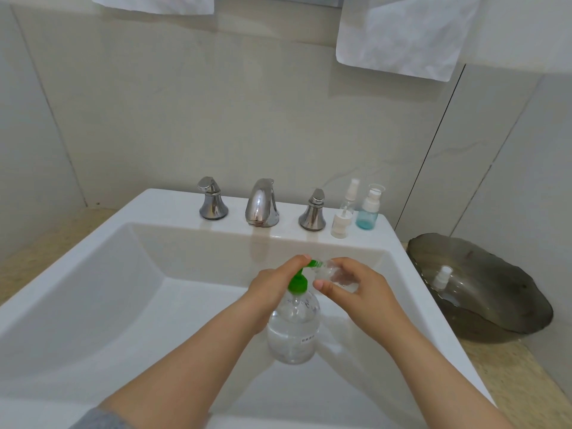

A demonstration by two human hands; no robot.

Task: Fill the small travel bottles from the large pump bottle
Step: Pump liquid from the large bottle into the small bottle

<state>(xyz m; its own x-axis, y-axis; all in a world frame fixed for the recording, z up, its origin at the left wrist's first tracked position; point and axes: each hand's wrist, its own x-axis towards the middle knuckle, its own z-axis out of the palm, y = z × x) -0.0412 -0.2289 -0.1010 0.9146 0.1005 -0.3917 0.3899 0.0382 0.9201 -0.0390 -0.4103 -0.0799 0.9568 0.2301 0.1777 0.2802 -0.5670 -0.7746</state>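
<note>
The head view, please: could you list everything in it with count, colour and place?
pump bottle: 1, clear, green pump, in the sink basin
travel bottle: 1, clear, tilted at the pump nozzle
sink: 1, white
faucet spout: 1, chrome, back ledge
tap handles: 2, chrome, flanking the spout
spray bottle: 1, clear, ledge right of handles
blue bottle: 1, blue-tinted, beside the spray bottle
white-capped item: 1, white, ledge, before those two
glass dish: 1, dark smoky, counter right of sink
spray top: 1, white, in the dish
towels: 2, white, hanging above
left hand: 1, on the pump head
right hand: 1, holding the travel bottle
</note>
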